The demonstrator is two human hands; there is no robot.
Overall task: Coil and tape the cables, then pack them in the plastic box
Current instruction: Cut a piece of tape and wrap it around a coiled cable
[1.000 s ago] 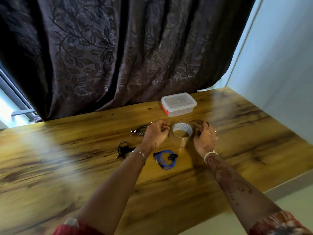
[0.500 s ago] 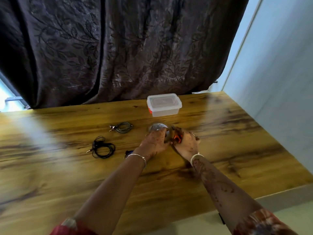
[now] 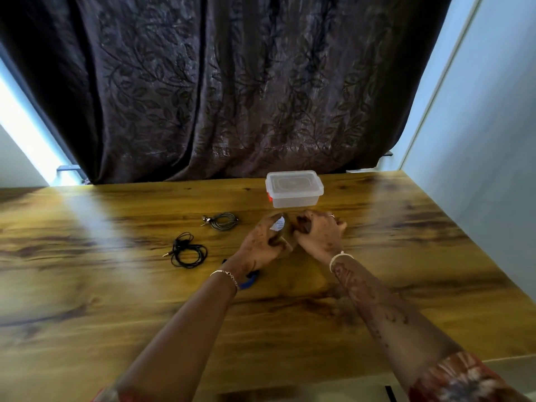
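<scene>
My left hand (image 3: 262,245) grips a roll of brown tape (image 3: 279,224), lifted just above the table, with its white inner label showing. My right hand (image 3: 317,232) is curled at the roll's right side and pinches what looks like the tape end. A coiled black cable (image 3: 188,252) lies left of my hands. A coiled grey cable (image 3: 222,221) lies behind it. A blue cable (image 3: 249,281) is mostly hidden under my left wrist. The clear plastic box (image 3: 294,188) stands shut with its lid on, just behind my hands.
The wooden table (image 3: 116,300) reaches to a dark patterned curtain (image 3: 232,97) at the back. A pale wall (image 3: 478,140) runs along the table's right side. The table's near edge is at the bottom of the view.
Both hands lifted the tape roll off the table and drew it between them. The view shifted, so the cables and box now sit further right and my left wrist covers the blue cable.
</scene>
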